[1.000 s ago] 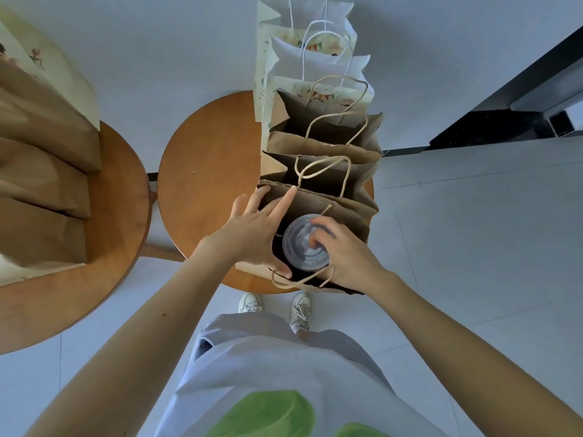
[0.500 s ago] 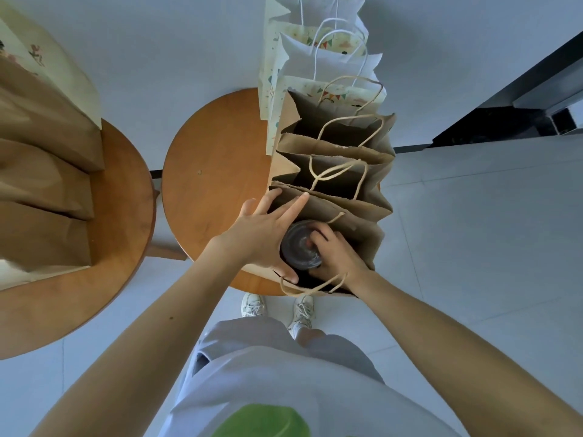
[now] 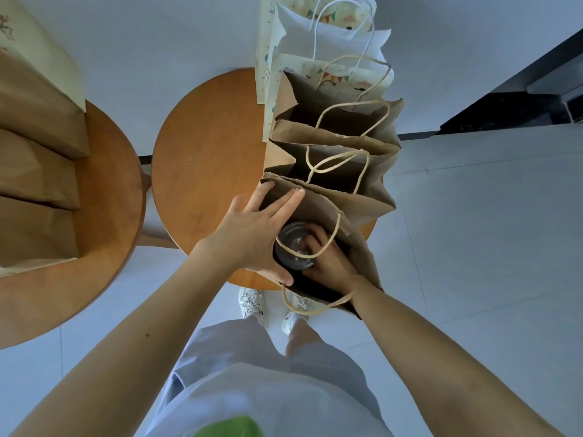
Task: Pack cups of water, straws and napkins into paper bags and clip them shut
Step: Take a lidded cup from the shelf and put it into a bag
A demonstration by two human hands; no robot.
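First, closest to the camera: a white shirt w/ green print and grey trousers fill the bottom, and white sneakers [image 3: 250, 302] stand on pale floor tiles. Above them both forearms reach fwd to the nearest brown paper bag [image 3: 318, 206], which stands open at the near edge of a round wooden table [image 3: 205, 171]. L side: the left hand [image 3: 252, 238] is spread, fingers straight on the bag's far-left wall, thumb at the near rim. It grasps nothing, and the mouth stands wide. R side: the right hand [image 3: 329, 263] is down inside the bag, fingers curled on top of the cup [image 3: 291, 250]. The cup has a clear lid and sits low in the bag, dark in shadow. Whether it touches the bottom I cannot tell. One twisted-paper handle crosses over the lid.

Behind, 2 more brown bags [image 3: 334, 138] stand open in a row, touching each other. Then come white bags w/ bunting print [image 3: 334, 42] at the table's far edge. Far left, a second wooden table [image 3: 104, 200] carries folded brown bags [image 3: 34, 162].
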